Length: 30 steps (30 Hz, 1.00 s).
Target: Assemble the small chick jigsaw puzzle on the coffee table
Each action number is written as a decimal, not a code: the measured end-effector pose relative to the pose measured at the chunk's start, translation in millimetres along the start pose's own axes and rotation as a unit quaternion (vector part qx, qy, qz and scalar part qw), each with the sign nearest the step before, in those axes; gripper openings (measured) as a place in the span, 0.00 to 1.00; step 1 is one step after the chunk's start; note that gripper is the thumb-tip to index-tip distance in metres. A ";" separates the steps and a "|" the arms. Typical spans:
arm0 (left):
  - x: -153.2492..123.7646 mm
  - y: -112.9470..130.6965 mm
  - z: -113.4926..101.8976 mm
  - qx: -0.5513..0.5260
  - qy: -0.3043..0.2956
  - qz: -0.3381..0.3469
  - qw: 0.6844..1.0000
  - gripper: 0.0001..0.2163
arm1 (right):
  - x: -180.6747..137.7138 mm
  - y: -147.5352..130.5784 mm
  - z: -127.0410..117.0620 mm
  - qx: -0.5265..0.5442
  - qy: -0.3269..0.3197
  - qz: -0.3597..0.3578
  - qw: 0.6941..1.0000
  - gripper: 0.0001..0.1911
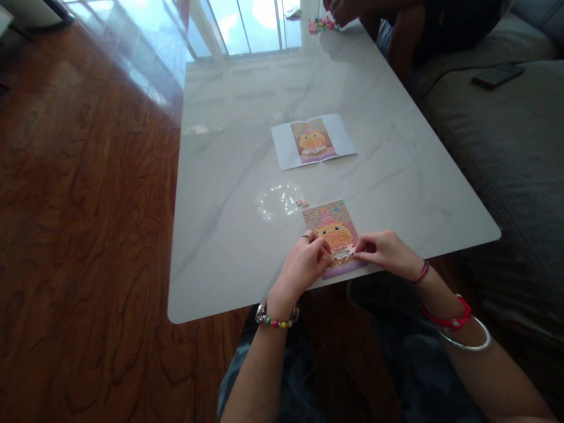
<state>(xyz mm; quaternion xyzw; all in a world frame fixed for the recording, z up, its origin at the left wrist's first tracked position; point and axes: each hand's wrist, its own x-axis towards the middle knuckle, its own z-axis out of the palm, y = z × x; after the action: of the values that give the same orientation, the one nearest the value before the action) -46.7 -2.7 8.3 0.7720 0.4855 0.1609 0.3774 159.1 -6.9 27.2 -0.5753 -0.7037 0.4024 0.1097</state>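
Observation:
A small jigsaw puzzle [338, 235] lies near the table's front edge, mostly assembled, showing an orange round character in a pink party hat. White pieces and a gap show in its lower part. My left hand [304, 261] is closed over the puzzle's left side, fingertips together on its lower part; whatever they pinch is hidden. From the right, my right hand [385, 249] pinches a whitish puzzle piece [351, 249] at the puzzle's right side. Just off the top left corner sit a few loose puzzle pieces [302, 202].
Beyond the puzzle, a creased reference sheet [282, 150] with the same picture lies on the marble-patterned table [220, 235]. Another person's hands [346, 9] are at the far end by small colourful pieces [321, 24]. A phone [497, 76] rests on the sofa [520, 129] at right.

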 end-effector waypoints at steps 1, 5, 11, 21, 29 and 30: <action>-0.2 0.0 0.0 0.000 0.000 0.002 1.000 0.03 | 0.0 -0.3 0.3 -0.008 -0.002 -0.002 1.000 0.04; -0.5 -0.1 0.0 0.001 0.000 0.002 1.000 0.03 | 0.4 -0.8 0.9 -0.019 -0.013 -0.009 1.000 0.05; -0.2 -0.1 0.1 0.003 0.000 -0.001 1.000 0.03 | 1.1 0.5 0.8 -0.012 -0.004 -0.004 1.000 0.08; -0.4 -0.2 0.4 0.005 0.006 0.004 1.000 0.03 | 2.1 -1.4 2.4 -0.054 0.011 -0.026 0.998 0.06; 0.6 2.2 -0.5 0.009 0.010 0.002 1.000 0.03 | 0.3 -12.8 17.7 -0.186 0.073 -0.014 0.980 0.11; 0.8 2.5 -0.7 0.010 0.009 0.001 1.000 0.03 | 0.2 -13.9 19.8 -0.193 0.073 -0.013 0.978 0.09</action>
<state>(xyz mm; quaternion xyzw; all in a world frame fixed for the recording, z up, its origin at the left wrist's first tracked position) -45.1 -2.3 10.5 0.7748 0.4898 0.1633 0.3649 136.7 -15.6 23.9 -0.6039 -0.7658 0.2148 0.0530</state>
